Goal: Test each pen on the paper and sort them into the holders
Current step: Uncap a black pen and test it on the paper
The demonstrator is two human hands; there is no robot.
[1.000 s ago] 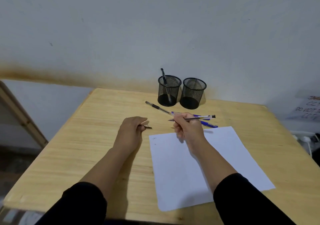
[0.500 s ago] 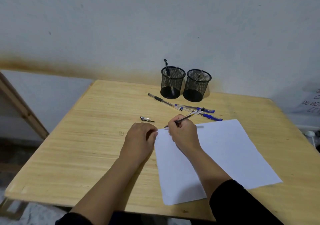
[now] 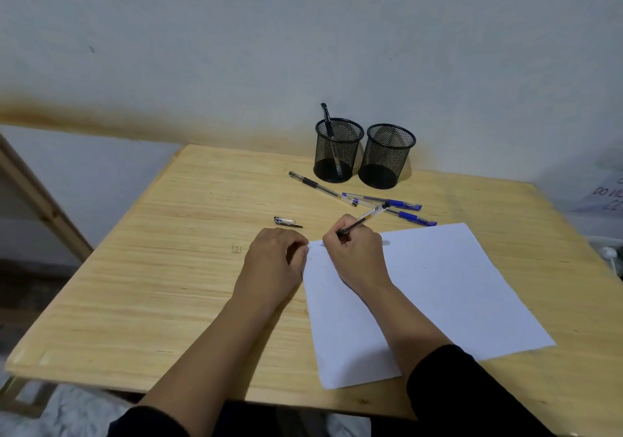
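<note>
My right hand [image 3: 357, 251] grips an uncapped clear pen [image 3: 369, 215], its tip down at the top left corner of the white paper [image 3: 438, 288]. My left hand [image 3: 274, 261] rests curled on the table, fingers touching the paper's left edge, holding nothing I can see. The pen's cap [image 3: 286, 222] lies on the wood just beyond my left hand. A black-grip pen [image 3: 320, 188] and two blue pens [image 3: 387, 202] lie in front of the two black mesh holders. The left holder [image 3: 338, 150] contains one black pen; the right holder [image 3: 387, 156] looks empty.
The wooden table [image 3: 168, 268] stands against a white wall, with the holders near its back edge. A wooden frame [image 3: 40, 207] leans at the far left. A sheet with handwriting [image 3: 606, 197] sits beyond the table's right side.
My left hand put the cap down on the table and moved to the paper's edge. My right hand brought the pen from mid-air down to the paper's top left corner.
</note>
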